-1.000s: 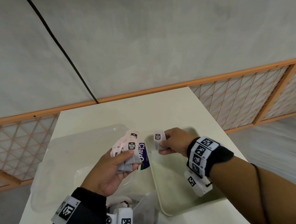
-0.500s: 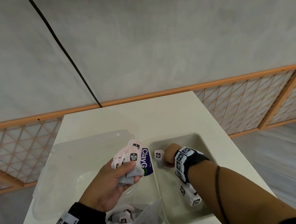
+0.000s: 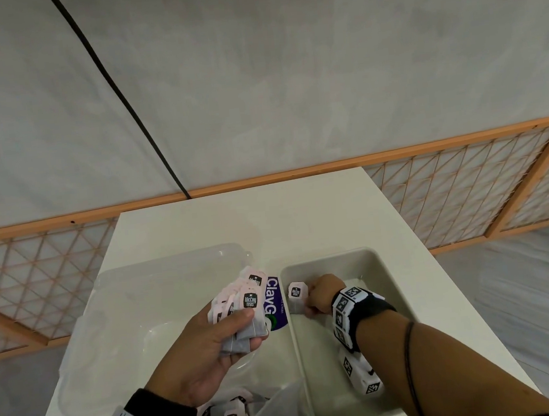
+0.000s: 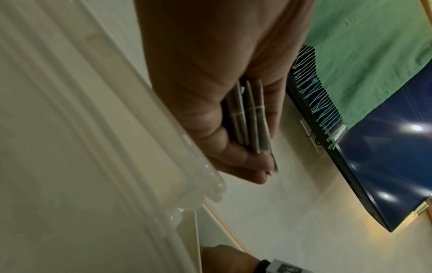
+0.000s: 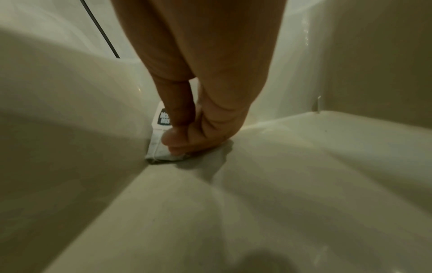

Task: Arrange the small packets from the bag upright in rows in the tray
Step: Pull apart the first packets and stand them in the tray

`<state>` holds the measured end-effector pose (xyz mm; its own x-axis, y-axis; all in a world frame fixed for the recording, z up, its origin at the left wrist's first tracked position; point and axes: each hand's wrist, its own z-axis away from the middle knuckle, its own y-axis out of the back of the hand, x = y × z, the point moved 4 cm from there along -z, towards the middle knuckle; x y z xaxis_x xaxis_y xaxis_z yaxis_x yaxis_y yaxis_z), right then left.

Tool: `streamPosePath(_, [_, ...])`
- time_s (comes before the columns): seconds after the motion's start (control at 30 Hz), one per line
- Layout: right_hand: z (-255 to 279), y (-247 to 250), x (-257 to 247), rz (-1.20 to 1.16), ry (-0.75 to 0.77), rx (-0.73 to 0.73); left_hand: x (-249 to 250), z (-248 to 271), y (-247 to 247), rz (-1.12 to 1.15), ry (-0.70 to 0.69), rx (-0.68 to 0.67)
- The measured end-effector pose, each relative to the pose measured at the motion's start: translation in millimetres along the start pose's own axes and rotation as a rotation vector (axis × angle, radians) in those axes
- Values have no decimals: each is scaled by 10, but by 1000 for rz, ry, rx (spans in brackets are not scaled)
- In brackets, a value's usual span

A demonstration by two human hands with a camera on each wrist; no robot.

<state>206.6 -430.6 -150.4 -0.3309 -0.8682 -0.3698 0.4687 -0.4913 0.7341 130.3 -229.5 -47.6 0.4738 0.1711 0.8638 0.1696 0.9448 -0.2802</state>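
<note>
From the head view we saw the left hand (image 3: 200,355) gripping a fanned bunch of packets (image 3: 242,308) above the table (image 3: 300,212), while the right hand (image 3: 322,295) pinched one packet (image 3: 296,294) upright in the tray (image 3: 395,290). From the left wrist, curled fingers (image 4: 229,147) clamped the packets' edges. From the right wrist, fingertips (image 5: 177,140) pressed that packet against the tray's left wall.

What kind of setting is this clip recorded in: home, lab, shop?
Probably a plain indoor room set up for recording, not a shop: a bare white table stands against a grey wall with an orange lattice rail. Tea packets and a beige tray are the only working things.
</note>
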Motion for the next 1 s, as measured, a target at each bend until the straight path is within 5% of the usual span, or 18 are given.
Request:
streamPosePath(0.53, [3, 23, 66, -398, -20, 77, -10, -9, 7, 5, 7, 6])
streamPosePath(0.87, [182, 155, 1, -225, -33, 55, -2, -13, -1, 5, 1, -8])
streamPosePath(1.0, [294, 242, -55, -516, 64, -32, 9, -6, -31, 8, -14, -31])
